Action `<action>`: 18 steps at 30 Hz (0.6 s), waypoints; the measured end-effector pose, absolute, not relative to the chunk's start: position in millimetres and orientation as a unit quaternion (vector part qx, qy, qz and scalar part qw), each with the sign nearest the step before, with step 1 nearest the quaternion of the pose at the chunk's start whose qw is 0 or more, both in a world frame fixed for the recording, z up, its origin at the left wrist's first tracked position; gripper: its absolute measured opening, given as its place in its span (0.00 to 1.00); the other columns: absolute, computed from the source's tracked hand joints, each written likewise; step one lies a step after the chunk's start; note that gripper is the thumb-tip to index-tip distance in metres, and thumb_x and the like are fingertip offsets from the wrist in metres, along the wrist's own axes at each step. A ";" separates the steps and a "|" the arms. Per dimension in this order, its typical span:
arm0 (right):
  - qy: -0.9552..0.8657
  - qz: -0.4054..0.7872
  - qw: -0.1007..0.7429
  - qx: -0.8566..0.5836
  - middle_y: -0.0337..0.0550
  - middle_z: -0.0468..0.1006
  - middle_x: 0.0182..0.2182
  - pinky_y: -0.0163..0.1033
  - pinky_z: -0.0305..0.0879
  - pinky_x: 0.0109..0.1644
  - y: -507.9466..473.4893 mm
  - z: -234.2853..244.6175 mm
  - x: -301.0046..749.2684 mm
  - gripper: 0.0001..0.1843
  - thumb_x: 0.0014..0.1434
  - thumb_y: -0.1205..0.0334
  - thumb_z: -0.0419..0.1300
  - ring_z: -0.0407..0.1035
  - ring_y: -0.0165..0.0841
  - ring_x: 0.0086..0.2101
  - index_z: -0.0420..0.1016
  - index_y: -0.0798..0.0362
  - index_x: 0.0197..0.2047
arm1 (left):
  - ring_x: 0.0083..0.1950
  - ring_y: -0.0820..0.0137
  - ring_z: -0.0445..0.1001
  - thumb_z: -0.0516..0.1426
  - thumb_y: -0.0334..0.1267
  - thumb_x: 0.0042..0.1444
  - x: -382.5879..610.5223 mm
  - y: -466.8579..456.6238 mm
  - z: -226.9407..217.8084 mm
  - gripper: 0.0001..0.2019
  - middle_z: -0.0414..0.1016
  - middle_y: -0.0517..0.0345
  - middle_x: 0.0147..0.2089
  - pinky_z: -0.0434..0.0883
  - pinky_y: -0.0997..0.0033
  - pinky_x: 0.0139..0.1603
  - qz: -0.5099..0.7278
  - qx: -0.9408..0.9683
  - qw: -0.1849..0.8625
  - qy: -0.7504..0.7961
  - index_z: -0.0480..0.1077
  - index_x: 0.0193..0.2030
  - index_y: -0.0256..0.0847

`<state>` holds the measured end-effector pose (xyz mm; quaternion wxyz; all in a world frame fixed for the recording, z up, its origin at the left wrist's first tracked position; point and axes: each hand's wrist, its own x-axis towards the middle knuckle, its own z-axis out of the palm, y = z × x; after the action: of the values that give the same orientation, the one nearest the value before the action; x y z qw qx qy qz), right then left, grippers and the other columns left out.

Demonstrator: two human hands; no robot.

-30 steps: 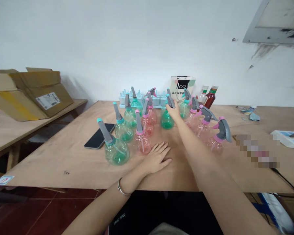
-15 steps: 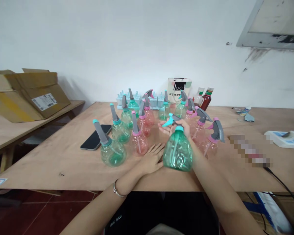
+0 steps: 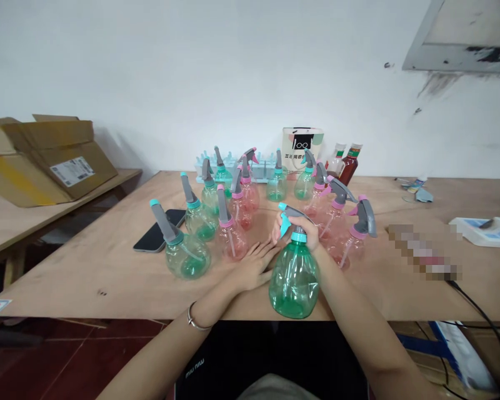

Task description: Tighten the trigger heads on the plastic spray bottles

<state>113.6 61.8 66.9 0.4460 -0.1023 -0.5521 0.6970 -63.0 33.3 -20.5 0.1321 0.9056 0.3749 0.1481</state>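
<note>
A green spray bottle (image 3: 294, 278) with a grey and turquoise trigger head is gripped at its neck by my right hand (image 3: 306, 232), near the table's front edge. The bottle stands nearly upright, its trigger pointing left. My left hand (image 3: 254, 265) lies flat on the table with fingers stretched out, just left of that bottle. Close to it on the left are a pink spray bottle (image 3: 232, 240) and a clear green spray bottle (image 3: 187, 256). Another pink spray bottle (image 3: 350, 248) stands behind my right forearm.
Several more green and pink spray bottles stand farther back, before a light-blue rack (image 3: 258, 171). A phone (image 3: 150, 240) lies at left, a paper bag (image 3: 302, 153) and sauce bottles (image 3: 350, 164) at the back. A power strip (image 3: 483, 231) and cardboard box (image 3: 58, 161) flank the table (image 3: 83, 266).
The held spray bottle has come closer and lower, and turned more upright. My right fingers have closed round its neck. My left hand stays flat.
</note>
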 end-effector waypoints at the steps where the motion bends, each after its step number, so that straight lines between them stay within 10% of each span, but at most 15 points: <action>1: -0.541 0.702 0.450 -0.108 0.45 0.75 0.23 0.52 0.72 0.43 61.5 65.8 113.3 0.14 0.50 0.51 0.58 0.75 0.42 0.31 0.66 0.53 0.32 | 0.76 0.55 0.43 0.50 0.52 0.65 -63.1 33.9 -21.8 0.34 0.45 0.46 0.75 0.45 0.44 0.73 0.149 0.906 0.132 0.375 0.48 0.73 0.40; 18: -0.515 0.726 0.444 -0.106 0.46 0.78 0.29 0.48 0.71 0.43 55.4 60.9 111.9 0.16 0.50 0.51 0.60 0.76 0.42 0.36 0.66 0.52 0.37 | 0.75 0.54 0.46 0.52 0.49 0.64 -62.3 35.0 -24.7 0.34 0.49 0.46 0.74 0.46 0.45 0.73 0.158 0.907 0.124 0.370 0.49 0.73 0.41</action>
<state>111.9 55.4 60.9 0.4444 -0.1056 -0.5147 0.7256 -62.3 35.0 -24.7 0.1245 0.9068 0.3704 0.1582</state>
